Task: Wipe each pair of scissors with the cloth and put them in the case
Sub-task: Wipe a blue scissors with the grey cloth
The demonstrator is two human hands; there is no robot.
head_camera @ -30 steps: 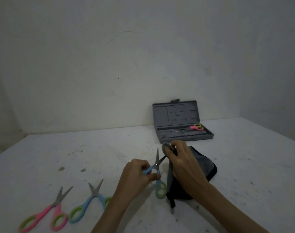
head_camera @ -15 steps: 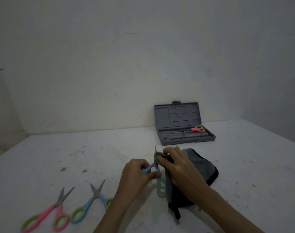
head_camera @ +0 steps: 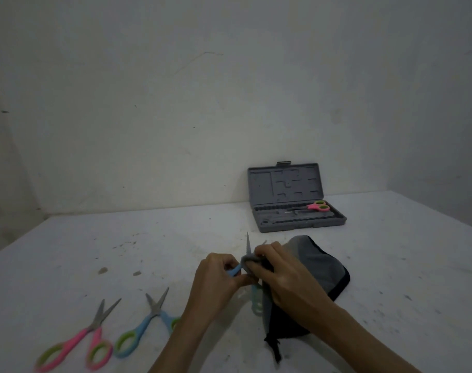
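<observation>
My left hand point(head_camera: 216, 278) pinches the blue handle of a pair of blue scissors point(head_camera: 247, 244), blades pointing up and spread. My right hand point(head_camera: 280, 275) grips a fold of the grey and black cloth point(head_camera: 321, 267) and presses it around the blades near the pivot. The rest of the cloth lies on the table under my right forearm. An open grey case point(head_camera: 296, 208) stands at the back by the wall, with pink scissors point(head_camera: 317, 206) lying in its lower half. Pink scissors point(head_camera: 78, 340) and blue scissors point(head_camera: 146, 324) lie on the table at the front left.
The white table point(head_camera: 148, 251) is speckled with small dark marks. A plain wall rises behind it. The table's left edge and right back corner are in view.
My right hand has slid the cloth down the blades toward the pivot, so a blade tip now sticks out above it. The left hand keeps its hold.
</observation>
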